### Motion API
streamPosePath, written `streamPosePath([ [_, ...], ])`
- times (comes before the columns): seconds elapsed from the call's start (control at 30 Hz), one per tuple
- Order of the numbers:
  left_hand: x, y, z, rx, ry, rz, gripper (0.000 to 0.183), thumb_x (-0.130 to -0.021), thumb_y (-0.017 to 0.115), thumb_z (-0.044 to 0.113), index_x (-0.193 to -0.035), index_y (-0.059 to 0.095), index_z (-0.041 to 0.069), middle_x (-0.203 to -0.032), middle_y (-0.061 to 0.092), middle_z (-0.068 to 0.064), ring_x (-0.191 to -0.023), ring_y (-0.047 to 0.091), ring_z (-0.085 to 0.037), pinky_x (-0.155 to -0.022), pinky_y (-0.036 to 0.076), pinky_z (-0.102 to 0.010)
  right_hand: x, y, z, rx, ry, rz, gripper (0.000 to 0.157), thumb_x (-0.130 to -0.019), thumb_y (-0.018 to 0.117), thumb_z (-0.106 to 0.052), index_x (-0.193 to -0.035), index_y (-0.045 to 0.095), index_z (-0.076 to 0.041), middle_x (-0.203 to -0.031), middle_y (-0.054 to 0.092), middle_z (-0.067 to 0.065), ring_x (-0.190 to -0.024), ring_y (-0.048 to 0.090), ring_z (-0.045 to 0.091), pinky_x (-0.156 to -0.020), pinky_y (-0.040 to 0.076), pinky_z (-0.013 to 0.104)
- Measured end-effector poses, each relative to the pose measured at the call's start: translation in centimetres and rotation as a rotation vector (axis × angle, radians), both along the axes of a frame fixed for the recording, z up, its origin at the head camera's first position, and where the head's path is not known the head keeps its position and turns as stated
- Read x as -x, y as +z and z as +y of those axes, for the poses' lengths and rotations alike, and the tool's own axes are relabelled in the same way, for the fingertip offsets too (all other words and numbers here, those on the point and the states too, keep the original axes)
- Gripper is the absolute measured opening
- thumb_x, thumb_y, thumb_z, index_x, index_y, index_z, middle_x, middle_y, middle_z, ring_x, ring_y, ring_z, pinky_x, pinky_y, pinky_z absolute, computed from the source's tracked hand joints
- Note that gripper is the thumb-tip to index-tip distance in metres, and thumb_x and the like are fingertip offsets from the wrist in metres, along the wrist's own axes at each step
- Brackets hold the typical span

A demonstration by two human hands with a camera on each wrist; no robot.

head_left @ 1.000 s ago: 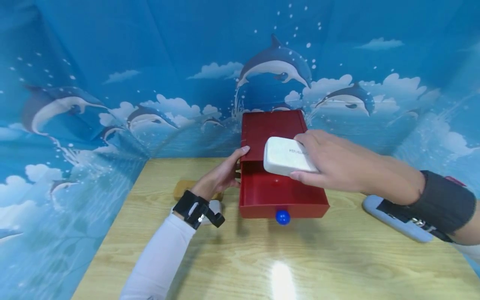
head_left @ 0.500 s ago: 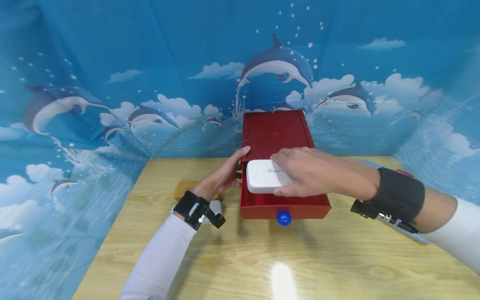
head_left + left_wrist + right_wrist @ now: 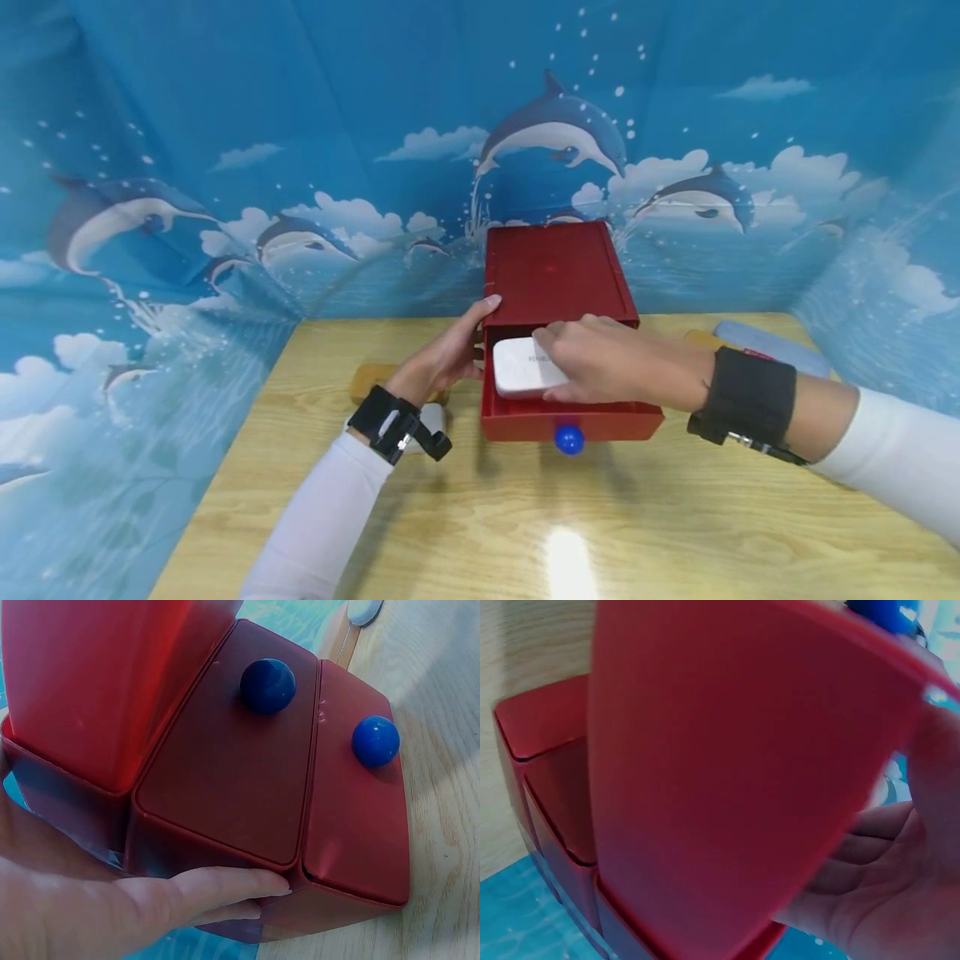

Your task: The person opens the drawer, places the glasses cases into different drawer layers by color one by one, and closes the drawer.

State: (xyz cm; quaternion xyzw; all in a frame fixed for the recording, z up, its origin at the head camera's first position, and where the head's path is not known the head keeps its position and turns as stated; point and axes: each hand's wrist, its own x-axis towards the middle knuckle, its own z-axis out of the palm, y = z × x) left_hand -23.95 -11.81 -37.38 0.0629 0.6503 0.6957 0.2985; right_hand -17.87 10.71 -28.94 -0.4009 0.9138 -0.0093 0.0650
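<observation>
A red cabinet (image 3: 555, 271) stands at the back of the table with its top drawer (image 3: 517, 427) pulled out. A blue round knob (image 3: 569, 440) is on that drawer's front. My right hand (image 3: 600, 362) grips a white rounded case (image 3: 516, 368) with faint lettering, lowered inside the drawer. Whether the case touches the drawer floor is hidden. My left hand (image 3: 446, 350) rests against the cabinet's left side, thumb on the top edge. In the left wrist view its fingers (image 3: 225, 889) lie straight along the side, below the closed lower drawers (image 3: 225, 765).
Left of the cabinet lie a brown object (image 3: 369, 382) and a white object (image 3: 431, 419), partly behind the left wrist. A blue-grey long case (image 3: 780, 348) and a yellowish object (image 3: 701, 337) lie at the right, partly behind the right arm. A dolphin-print cloth (image 3: 375, 100) hangs behind the table.
My right hand has carried the white case down and left from above the cabinet into the open drawer. The left hand has stayed at the cabinet's side.
</observation>
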Motion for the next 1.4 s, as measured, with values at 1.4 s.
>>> streamPosePath([
  [1.4, -0.1, -0.2, 0.2, -0.005, 0.011, 0.002, 0.08, -0.084, 0.046, 0.073, -0.142, 0.028, 0.021, -0.134, 0.039, -0.018, -0.115, 0.046, -0.039, -0.078, 0.051, -0.054, 1.2, -3.0, -0.2, -0.013, -0.091, -0.042, 0.054, -0.096, 0.052, -0.044, -0.135, 0.039, -0.008, -0.112, 0.053, 0.004, -0.099, 0.051, 0.019, -0.083, 0.048, 0.037],
])
